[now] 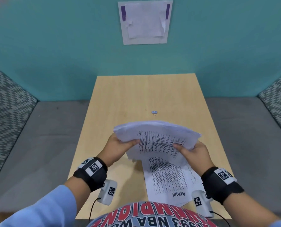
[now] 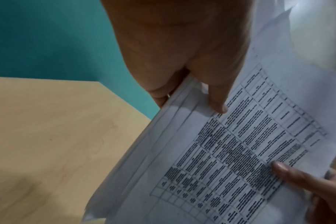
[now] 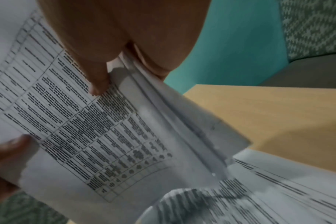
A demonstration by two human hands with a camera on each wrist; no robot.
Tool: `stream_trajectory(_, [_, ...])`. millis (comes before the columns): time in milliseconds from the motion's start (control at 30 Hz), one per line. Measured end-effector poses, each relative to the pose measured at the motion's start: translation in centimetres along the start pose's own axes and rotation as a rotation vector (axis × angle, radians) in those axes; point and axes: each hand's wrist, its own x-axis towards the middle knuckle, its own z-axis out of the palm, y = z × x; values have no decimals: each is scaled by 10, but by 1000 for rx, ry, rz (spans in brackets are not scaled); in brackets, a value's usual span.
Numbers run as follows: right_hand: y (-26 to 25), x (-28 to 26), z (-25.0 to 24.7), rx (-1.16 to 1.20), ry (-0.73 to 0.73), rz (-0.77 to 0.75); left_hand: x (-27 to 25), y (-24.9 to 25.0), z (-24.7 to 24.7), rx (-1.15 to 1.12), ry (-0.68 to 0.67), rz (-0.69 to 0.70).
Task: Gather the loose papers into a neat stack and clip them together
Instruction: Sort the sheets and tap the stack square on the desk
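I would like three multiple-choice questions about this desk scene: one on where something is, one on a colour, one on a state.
1. Where is the clip?
A. on the table beyond the held stack
B. on the stack
C. in the left hand

2. What colour is the wall behind the table?
A. white
B. teal
C. red

3. How is the stack held?
A. flat on the table, untouched
B. by one hand only
C. lifted, gripped by both hands

Answers:
1 A, the clip lies alone on bare wood, farther from the person than the papers.
2 B, teal fills the background.
3 C, the left hand and right hand each pinch a side, above a sheet lying on the table.
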Motion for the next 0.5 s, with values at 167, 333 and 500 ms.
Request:
stream_trajectory(167, [-15,-5,-2,51,-93,-86,0,17,-14,50,8,54])
stream_trajectory(333, [-17,-3,0,5,-58,-114,-2,64,-29,486,30,316])
stream_trajectory(500, [-50,0,0,-220,-197,-388,-6,105,-19,1149,-269,322])
